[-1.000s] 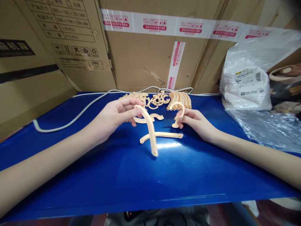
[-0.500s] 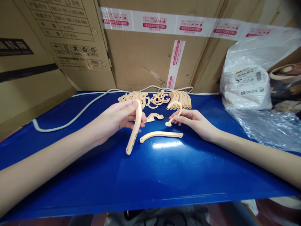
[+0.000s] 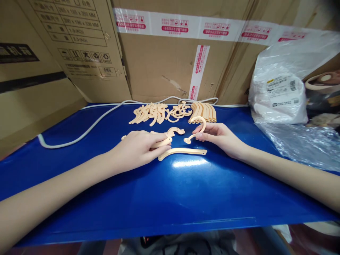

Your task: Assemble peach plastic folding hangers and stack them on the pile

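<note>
My left hand [image 3: 138,148] is closed around a beige plastic hanger arm [image 3: 165,142], whose far part is mostly hidden under the fingers. Between thumb and fingers, my right hand [image 3: 216,134] pinches a beige hanger hook [image 3: 203,124] with a small round foot. On the blue tabletop [image 3: 170,198], a second hanger arm [image 3: 186,151] lies crosswise between the hands, its left end close by my left fingertips. Just behind it rests a short curved beige piece [image 3: 177,131], partly covered by my left hand.
Along the back lie a pile of curved pieces [image 3: 150,114], a heap of hooks [image 3: 182,110] and a row of hanger arms [image 3: 205,112]. A white cable [image 3: 98,122] runs behind them. Cardboard boxes [image 3: 164,63] wall the back; a plastic-wrapped package [image 3: 278,92] stands right.
My left hand has turned over and lowered, swinging its hanger arm from pointing toward me to lying nearly level. My right hand, with the hook, has barely moved.
</note>
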A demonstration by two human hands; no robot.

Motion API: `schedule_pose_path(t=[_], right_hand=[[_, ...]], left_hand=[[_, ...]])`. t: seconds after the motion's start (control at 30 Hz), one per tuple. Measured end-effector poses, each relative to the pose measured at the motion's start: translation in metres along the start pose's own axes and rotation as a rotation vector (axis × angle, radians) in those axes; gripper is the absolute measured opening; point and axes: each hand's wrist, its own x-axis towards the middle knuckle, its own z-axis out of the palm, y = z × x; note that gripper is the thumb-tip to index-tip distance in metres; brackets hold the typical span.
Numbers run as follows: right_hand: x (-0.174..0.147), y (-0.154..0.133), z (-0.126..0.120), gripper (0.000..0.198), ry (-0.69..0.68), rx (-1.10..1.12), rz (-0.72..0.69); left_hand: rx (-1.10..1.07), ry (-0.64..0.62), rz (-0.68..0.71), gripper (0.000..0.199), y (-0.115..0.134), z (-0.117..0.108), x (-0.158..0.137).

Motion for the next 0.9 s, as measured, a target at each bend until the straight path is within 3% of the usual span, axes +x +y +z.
schedule_pose_path(t=[0.2,0.4,0.5,0.7,0.9], right_hand=[[0.001,0.0,-0.002,0.02,-0.041,-0.027,-0.01],[0.003,0.001,-0.006,0.018,-0.135,0.03,0.005],[0.004,0.002,-0.007,0.018,-0.114,0.1,0.03],[0.006,0.001,-0.007,0.038,-0.054,0.314,0.096],[0.006,0.0,-0.006,0.044,-0.05,0.343,0.107]], left_hand=[[0.03,0.007,-0.02,0.043,-0.003,0.0,0.004],[0.004,-0.012,0.073,0.029,0.005,0.011,0.006],[0.0,0.008,0.157,0.02,0.005,0.014,0.006],[0.028,0.061,0.198,0.033,0.003,0.015,0.008],[-0.005,0.057,0.199,0.033,0.004,0.017,0.011]])
